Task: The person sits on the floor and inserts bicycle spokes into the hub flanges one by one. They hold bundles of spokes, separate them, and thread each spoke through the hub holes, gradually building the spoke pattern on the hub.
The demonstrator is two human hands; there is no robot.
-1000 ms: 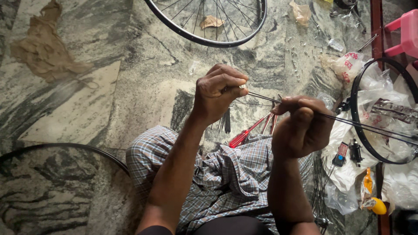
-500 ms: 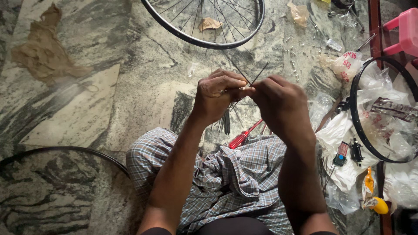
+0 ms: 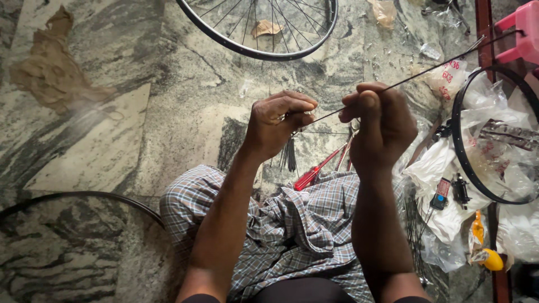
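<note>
The fingers of the left hand (image 3: pixel 278 120) are curled shut around the near end of a thin dark spoke (image 3: pixel 415 74), thumb pressed over the bent forefinger, so the tip of the spoke is hidden inside the fist. The right hand (image 3: pixel 377 120) is just beside it, fingers closed with the thumb upright, pinching the same spoke a little further along. From there the spoke runs up and to the right, slanting above the floor (image 3: pixel 168 106) toward its top right corner, where its far end crosses in front of a pink stool (image 3: pixel 525 28). Both hands are raised over the person's lap, which is covered by a checked cloth (image 3: pixel 292 224). Below the hands, on the floor at the edge of the cloth, lie a red-handled screwdriver (image 3: pixel 314 173) and a small bundle of dark spokes (image 3: pixel 289 157), near each other. Farther out, a spoked wheel (image 3: pixel 264 28) lies at the floor's top edge with a scrap of brown paper inside it. A bare black rim (image 3: pixel 488 134) lies at the right edge over white plastic bags (image 3: pixel 438 163), with small dark parts beside it. A crumpled brown rag (image 3: pixel 53 70) sits near the top left corner, and the arc of another rim (image 3: pixel 84 196) curves along the lower left.
</note>
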